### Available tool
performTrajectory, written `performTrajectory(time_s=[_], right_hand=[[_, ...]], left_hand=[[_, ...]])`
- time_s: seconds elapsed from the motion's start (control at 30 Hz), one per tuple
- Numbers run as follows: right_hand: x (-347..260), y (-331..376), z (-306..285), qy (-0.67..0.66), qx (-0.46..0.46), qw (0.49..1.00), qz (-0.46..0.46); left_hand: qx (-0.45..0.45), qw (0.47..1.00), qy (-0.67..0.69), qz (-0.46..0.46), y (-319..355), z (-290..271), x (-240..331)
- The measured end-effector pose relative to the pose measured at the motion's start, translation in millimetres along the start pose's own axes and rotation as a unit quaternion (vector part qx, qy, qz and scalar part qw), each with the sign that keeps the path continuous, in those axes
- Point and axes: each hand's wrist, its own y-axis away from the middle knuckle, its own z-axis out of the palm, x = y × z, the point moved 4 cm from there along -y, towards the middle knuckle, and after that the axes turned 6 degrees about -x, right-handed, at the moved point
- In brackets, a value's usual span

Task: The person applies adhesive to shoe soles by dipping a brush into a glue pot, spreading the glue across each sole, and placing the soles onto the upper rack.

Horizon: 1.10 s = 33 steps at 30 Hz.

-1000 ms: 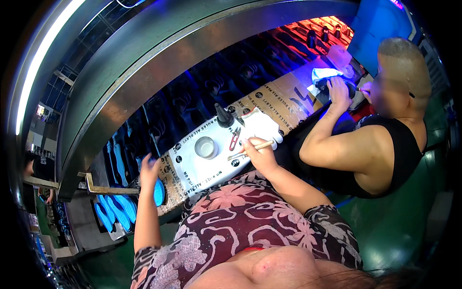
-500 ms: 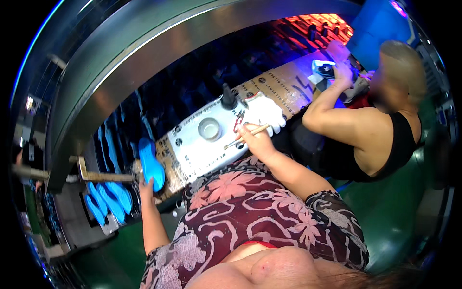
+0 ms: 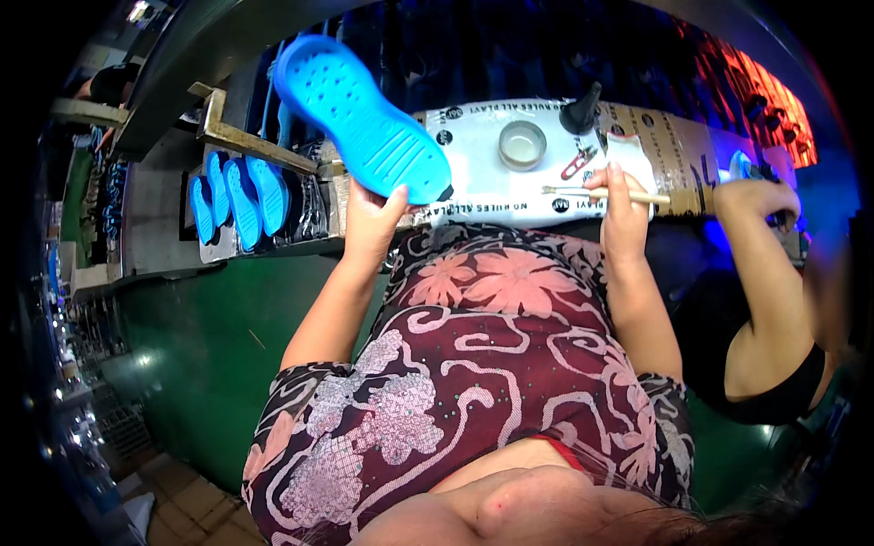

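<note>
Sole [image 3: 361, 123], bright blue, pitted, ribbed

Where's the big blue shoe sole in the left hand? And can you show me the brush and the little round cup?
Blue shoe sole [image 3: 364, 124]: head view, middle of its upturned face.
Brush [image 3: 650, 197]: head view, on its wooden handle.
Round cup [image 3: 522, 166]: head view, on its near wall.

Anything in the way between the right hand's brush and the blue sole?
Nothing visible blocks it. Only white sheet lies below the gap between the brush in the right hand and the blue sole in the left hand; the round cup stands just beyond.
</note>
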Motion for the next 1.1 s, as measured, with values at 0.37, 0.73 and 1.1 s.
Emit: performTrajectory(time_s=[0.37,0.73,1.1], right_hand=[[-49.6,6.6,47.5,0.204,-0.127,0.935,-0.260],[-49.0,7.6,46.3,0.276,-0.097,0.903,-0.314],[-43.8,2.5,43.6,0.288,-0.101,0.894,-0.327]], left_hand=[[-0.049,0.990,-0.070,0.116,-6.6,59.3,14.6],[-0.034,0.934,-0.214,0.283,-3.3,58.5,9.3],[-0.036,0.926,-0.244,0.287,-3.3,56.0,6.1]])
